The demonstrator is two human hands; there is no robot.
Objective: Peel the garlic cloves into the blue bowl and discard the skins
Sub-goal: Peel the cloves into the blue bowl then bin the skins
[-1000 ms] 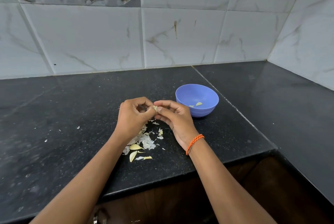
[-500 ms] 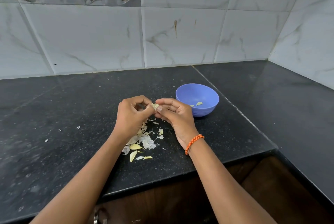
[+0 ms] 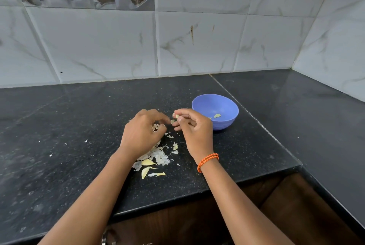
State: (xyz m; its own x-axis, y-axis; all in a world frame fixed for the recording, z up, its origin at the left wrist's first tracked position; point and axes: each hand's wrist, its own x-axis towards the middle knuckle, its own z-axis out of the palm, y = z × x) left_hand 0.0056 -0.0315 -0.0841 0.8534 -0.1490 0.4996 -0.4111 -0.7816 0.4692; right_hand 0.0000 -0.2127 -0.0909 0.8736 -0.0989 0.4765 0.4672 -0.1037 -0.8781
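Black speckled stone tabletop (image 3: 266,146) in a corner, white marble-look wall tiles (image 3: 197,47) behind. Round blue plastic bowl (image 3: 227,124) holds a peeled clove or two. Pile of papery garlic skins (image 3: 158,155) below the hands. Since half a second ago the hands have parted: right hand (image 3: 194,132) pinches the small pale garlic clove (image 3: 177,116), left hand (image 3: 142,132) curled, holding torn skin bits.

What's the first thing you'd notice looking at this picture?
Two hands meet mid-counter: the right hand pinches a garlic clove, and the left hand holds bits of skin. Beside them to the right sits a blue bowl, and a pale pile of garlic skins lies under the left wrist.
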